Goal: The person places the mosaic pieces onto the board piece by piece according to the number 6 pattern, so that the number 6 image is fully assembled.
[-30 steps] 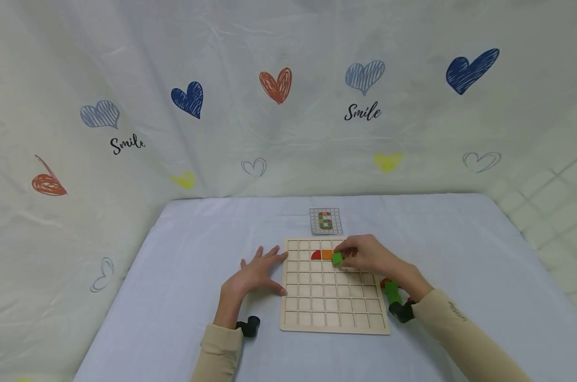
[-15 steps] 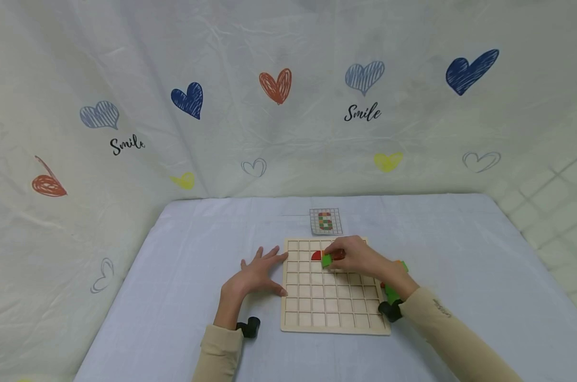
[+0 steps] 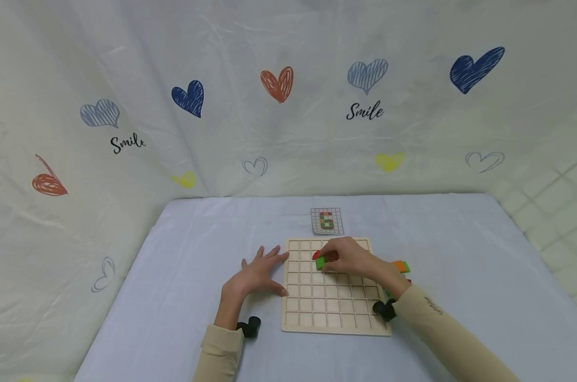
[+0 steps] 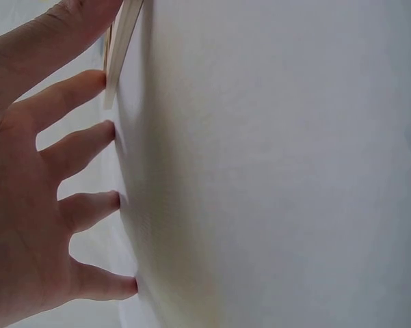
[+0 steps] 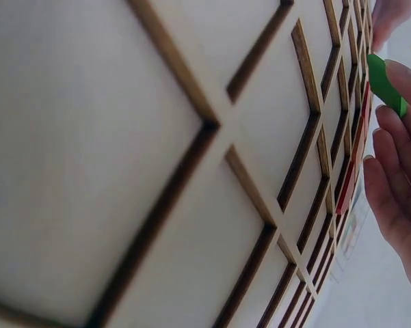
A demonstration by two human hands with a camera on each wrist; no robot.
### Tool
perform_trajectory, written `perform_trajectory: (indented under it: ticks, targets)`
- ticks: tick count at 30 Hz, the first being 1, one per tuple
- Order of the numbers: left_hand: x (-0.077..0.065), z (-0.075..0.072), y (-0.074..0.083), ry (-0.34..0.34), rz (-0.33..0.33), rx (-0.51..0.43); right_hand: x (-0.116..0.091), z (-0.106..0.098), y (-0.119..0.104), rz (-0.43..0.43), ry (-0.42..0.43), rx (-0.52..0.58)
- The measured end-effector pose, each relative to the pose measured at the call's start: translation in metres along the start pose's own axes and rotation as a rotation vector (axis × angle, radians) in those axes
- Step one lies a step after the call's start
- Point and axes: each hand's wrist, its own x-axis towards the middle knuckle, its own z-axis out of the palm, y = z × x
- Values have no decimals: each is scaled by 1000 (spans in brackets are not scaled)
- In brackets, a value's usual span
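A square wooden grid board (image 3: 318, 306) lies on the table. My right hand (image 3: 349, 258) pinches a green tile (image 3: 320, 263) between thumb and fingers, over the upper part of the grid. Seen from the right wrist, that green tile (image 5: 385, 85) is tilted just off the board. A red rounded piece (image 3: 315, 255) sits in a cell beside my fingertips; my hand covers most of the pieces to its right, though another red piece (image 5: 345, 188) shows in the right wrist view. My left hand (image 3: 252, 276) is spread flat, its thumb and index finger touching the board's left edge.
Behind the board lies a small card (image 3: 327, 221) with a coloured figure 6 on a grid. Loose pieces, among them an orange tile (image 3: 399, 266), lie right of the board, partly under my right forearm. A black wrist camera (image 3: 251, 327) sits on my left wrist.
My right hand has moved left with the green tile, from beside the orange piece to just below the red rounded piece. Loose pieces at the right came into view. My left hand stayed put.
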Motion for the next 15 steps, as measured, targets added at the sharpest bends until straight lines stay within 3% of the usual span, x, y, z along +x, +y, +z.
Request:
perform_trajectory:
  ticks: [15]
  targets:
    - [0,-1,1,-2,3,10,10,12,-1,3,-39,-35]
